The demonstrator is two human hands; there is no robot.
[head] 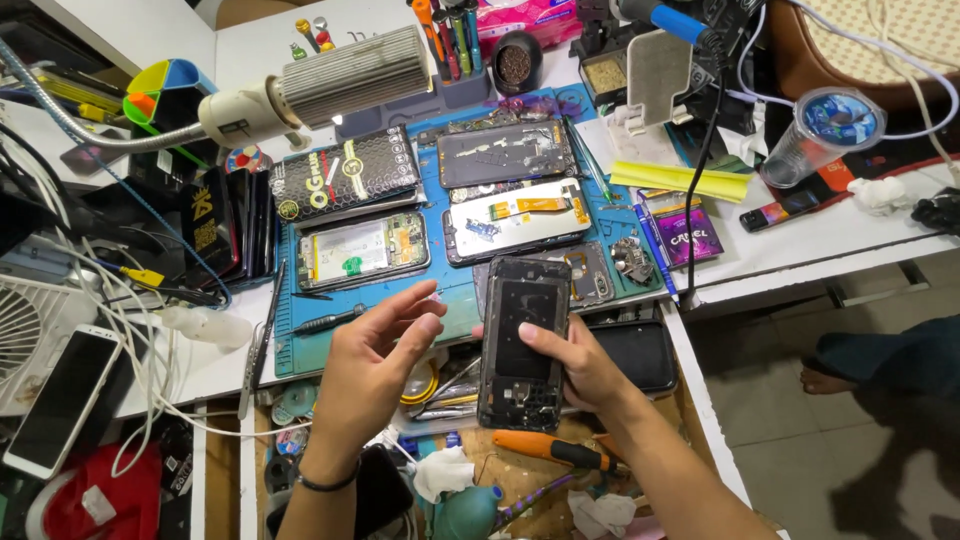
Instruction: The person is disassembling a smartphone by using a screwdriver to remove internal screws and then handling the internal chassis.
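- A grey tool holder [462,88] at the far edge of the blue work mat [300,330] stands full of upright screwdrivers and pens with orange, red and dark handles.
- Just right of it, a small round black pot [515,62] holds brownish wire wool.
- Far right on the white table, a clear plastic cup [825,130] with a sealed blue-printed lid lies tilted.
- An open drawer [520,470] nearest the person holds an orange-handled screwdriver [555,450], tweezers, tape rolls and crumpled tissue.
- A flat black package [345,175] with white and yellow-green print lies at the far left of the mat; a small purple packet [690,235] lies just off its right edge.
- The right hand [580,365] grips a black phone frame [524,340] by its right side, thumb across the front, holding it upright above the near edge of the mat.
- The left hand [375,375] is open and empty, fingers loosely curved, just left of the frame and not touching it.
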